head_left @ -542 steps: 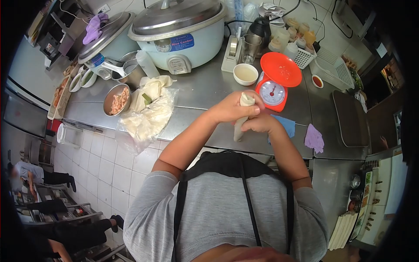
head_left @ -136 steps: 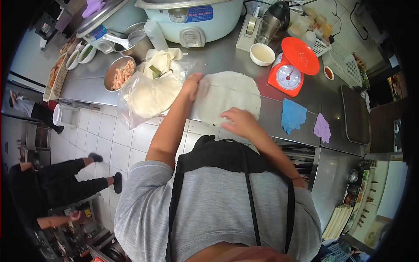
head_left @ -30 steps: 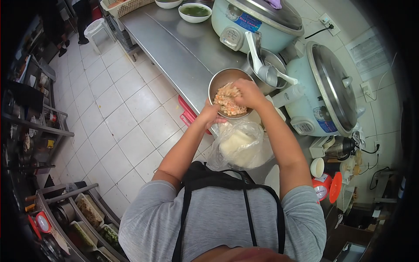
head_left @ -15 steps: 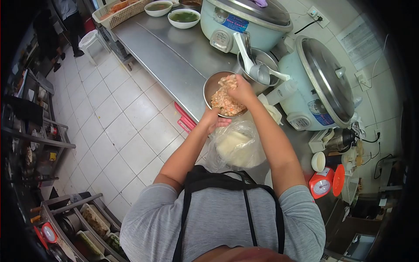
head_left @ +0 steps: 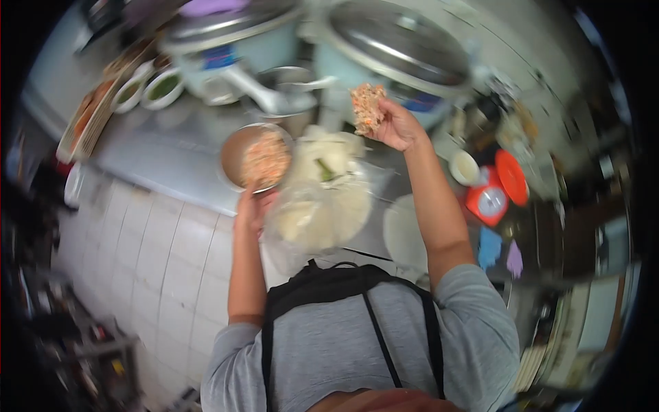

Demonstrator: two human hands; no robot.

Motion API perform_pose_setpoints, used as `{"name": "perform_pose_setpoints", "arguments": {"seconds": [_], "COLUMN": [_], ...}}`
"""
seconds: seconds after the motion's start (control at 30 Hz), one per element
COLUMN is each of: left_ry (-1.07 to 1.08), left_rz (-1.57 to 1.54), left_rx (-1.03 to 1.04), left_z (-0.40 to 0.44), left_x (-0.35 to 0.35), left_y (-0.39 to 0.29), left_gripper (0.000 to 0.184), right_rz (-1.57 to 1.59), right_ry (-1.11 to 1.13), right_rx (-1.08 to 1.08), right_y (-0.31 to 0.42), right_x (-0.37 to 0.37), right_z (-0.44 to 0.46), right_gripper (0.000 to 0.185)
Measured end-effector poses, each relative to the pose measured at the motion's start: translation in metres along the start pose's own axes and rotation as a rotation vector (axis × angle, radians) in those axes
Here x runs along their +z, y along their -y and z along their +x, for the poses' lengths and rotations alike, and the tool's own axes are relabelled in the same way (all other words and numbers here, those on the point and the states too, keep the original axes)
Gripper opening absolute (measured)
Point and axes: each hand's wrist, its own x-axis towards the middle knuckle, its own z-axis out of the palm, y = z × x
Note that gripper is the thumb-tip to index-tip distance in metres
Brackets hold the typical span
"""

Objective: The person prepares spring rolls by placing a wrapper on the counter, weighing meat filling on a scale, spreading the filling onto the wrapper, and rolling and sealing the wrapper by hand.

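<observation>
A clump of orange-and-pale minced filling (head_left: 368, 108) is in my right hand (head_left: 400, 127), raised to the right of the bowl and in front of a rice cooker. My left hand (head_left: 254, 209) grips the near rim of a round metal bowl (head_left: 232, 159), which is tilted a little. More of the same filling (head_left: 266, 160) lies inside it, towards the right side. Right of the bowl are pale round wrappers (head_left: 353, 206), some in a clear plastic bag (head_left: 302, 223). A small green piece (head_left: 323, 169) lies among the wrappers. Motion blurs the scene slightly.
Two large rice cookers (head_left: 384, 65) stand along the back with a metal pot (head_left: 302, 103) holding white-handled ladles. Bowls with green contents (head_left: 163, 89) and a basket (head_left: 89, 130) are far left. A red scale (head_left: 489, 196) and a white board (head_left: 405, 230) are on the right.
My right hand has lifted out of the bowl with a clump of filling and moved right. My left hand stays on the bowl. The head view has turned to the right.
</observation>
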Motion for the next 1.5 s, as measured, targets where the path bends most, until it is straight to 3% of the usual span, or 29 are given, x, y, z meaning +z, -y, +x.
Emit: {"name": "perform_pose_setpoints", "arguments": {"seconds": [0.07,0.13,0.17,0.27,0.37,0.47,0.5,0.6,0.63,0.97,1.07,1.17,1.27,1.37,1.5], "left_ry": [0.028,0.019,-0.010,-0.210,-0.394,-0.473,-0.498,-0.535,-0.547,-0.572,-0.551,-0.532,-0.506,-0.507,-0.513], "left_rz": [-0.061,-0.028,-0.160,-0.159,-0.059,0.010,0.023,0.048,0.058,0.107,0.120,0.133,0.149,0.158,0.160], "left_rx": [0.032,0.042,0.054,0.197,0.398,0.513,0.543,0.595,0.609,0.624,0.623,0.628,0.624,0.618,0.603], "left_z": [-0.005,-0.010,0.019,-0.007,-0.045,-0.072,-0.080,-0.096,-0.100,-0.138,-0.140,-0.138,-0.138,-0.138,-0.142], "left_x": [0.001,-0.013,-0.055,-0.057,-0.022,0.010,0.025,0.054,0.062,0.093,0.098,0.104,0.107,0.108,0.106], "left_y": [0.000,0.000,0.014,0.011,0.013,0.026,0.033,0.052,0.059,0.108,0.108,0.106,0.106,0.107,0.108], "left_gripper": [0.045,0.044,0.044,0.065,0.068,0.070,0.070,0.071,0.071,0.073,0.074,0.075,0.076,0.075,0.073], "right_rz": [-0.083,-0.210,-0.385,-0.843,-1.457,-1.479,-1.496,-1.880,-1.763,-1.651,-1.586,-1.584,-1.737,-1.880,-1.864], "right_ry": [-0.069,-0.288,-0.469,-0.910,-1.043,-1.159,-1.140,-1.073,-1.047,-0.957,-1.019,-1.053,-1.076,-1.104,-1.103], "right_rx": [-0.183,-0.302,-0.293,-0.270,-0.059,0.081,0.199,-0.203,-0.088,-0.329,-0.375,-0.310,-0.016,0.259,0.237], "right_y": [0.038,0.075,0.093,0.128,0.146,0.144,0.145,0.124,0.126,0.123,0.126,0.128,0.129,0.123,0.121], "right_x": [-0.034,-0.069,-0.085,-0.145,-0.214,-0.229,-0.223,-0.273,-0.270,-0.257,-0.262,-0.262,-0.261,-0.245,-0.260], "right_z": [-0.055,-0.116,-0.148,-0.227,-0.280,-0.298,-0.302,-0.308,-0.309,-0.336,-0.344,-0.353,-0.352,-0.348,-0.340], "right_gripper": [0.043,0.046,0.046,0.038,0.035,0.044,0.048,0.051,0.054,0.047,0.047,0.049,0.051,0.041,0.031]}}
